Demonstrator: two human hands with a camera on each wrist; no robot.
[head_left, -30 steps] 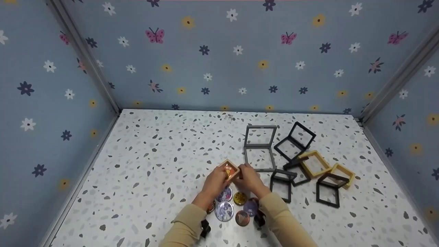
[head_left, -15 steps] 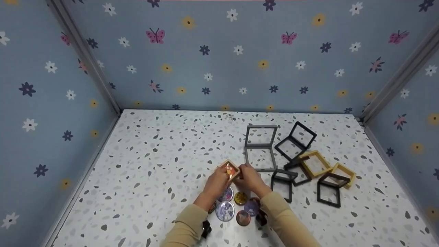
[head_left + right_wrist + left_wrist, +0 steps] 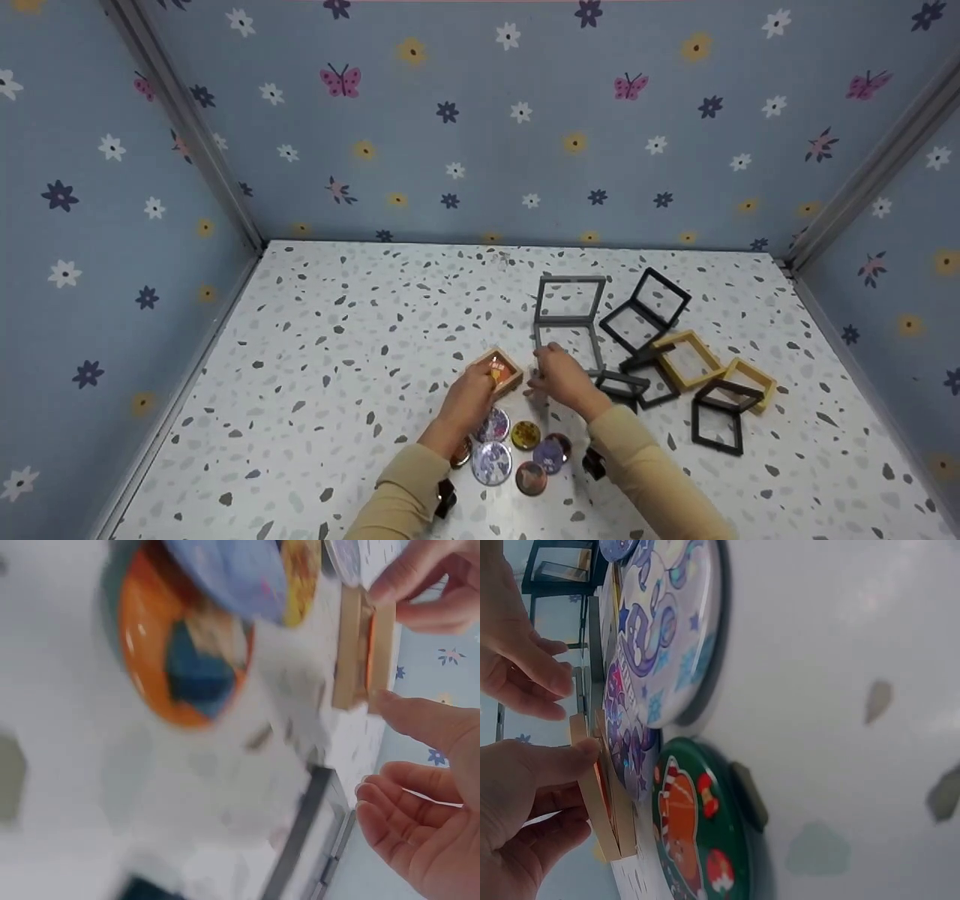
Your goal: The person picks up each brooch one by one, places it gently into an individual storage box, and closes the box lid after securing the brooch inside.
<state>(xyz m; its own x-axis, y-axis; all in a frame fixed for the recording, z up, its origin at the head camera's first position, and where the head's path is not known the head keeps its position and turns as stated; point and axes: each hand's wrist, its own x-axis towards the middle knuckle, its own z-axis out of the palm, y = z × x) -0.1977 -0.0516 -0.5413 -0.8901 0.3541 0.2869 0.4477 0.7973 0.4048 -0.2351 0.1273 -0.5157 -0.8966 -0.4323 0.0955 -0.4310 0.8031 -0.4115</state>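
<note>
My left hand (image 3: 466, 397) grips a small square wood-coloured display frame (image 3: 511, 381), thumb on its near side. Inside the frame lies an orange piece with a yellow figure. To its right, my right hand (image 3: 561, 376) is apart from the frame and holds nothing; in the right wrist view its fingers (image 3: 397, 817) curl loosely, with the thumb overlapping the frame's end. Closest to my wrists lie round badges: a white-and-purple one (image 3: 492, 463), a yellow one (image 3: 526, 435), a blue-purple one (image 3: 548, 456) and an orange one (image 3: 531, 478). A green badge (image 3: 697, 825) sits beside them.
A grey hinged frame (image 3: 568, 322) stands open behind my right hand. Farther right are black hinged frames (image 3: 716, 427) and two yellow frames (image 3: 705, 360), some overlapping. Patterned blue panels (image 3: 480, 120) enclose the speckled tabletop (image 3: 352, 315) at the back and sides.
My right hand has let go of the wood-coloured frame and moved a little right, now overlapping the grey frame's corner. My left hand keeps hold of the frame in the same place.
</note>
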